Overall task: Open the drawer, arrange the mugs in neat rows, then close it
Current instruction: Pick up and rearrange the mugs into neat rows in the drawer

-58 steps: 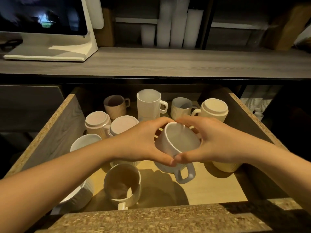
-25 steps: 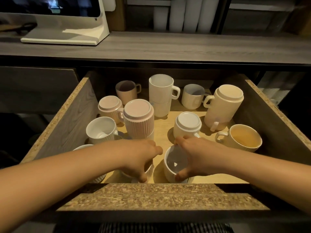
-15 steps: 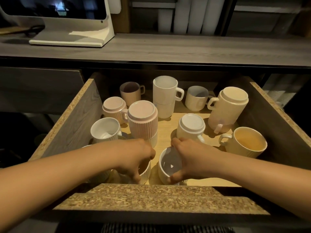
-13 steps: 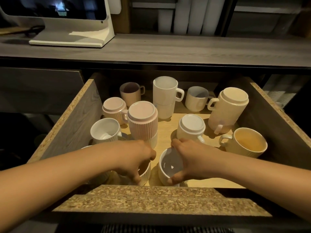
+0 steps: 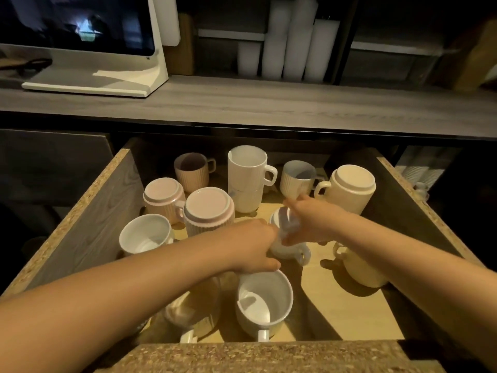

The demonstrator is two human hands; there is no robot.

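Head view, mug: the small white mug point(image 5: 287, 250) is mid-drawer point(image 5: 88, 211), tipped between your hands and blurred.
Left hand point(image 5: 250, 246): fingers curl against its near side.
Right hand point(image 5: 314, 222): fingers wrap over its top.
Handling: probably stiff glazed ceramic, light, slippery and chippable (neighbours crowd close), so grip the wall or handle, not the rim.
Neighbour: upright white mug point(image 5: 265, 300) stands just in front.

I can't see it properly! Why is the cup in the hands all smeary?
Head view: the small white ceramic mug at the right hand is smeared by motion blur; warm light reaches the pale wooden drawer floor, where the arms cast dark shadows; the shelf behind is dim.
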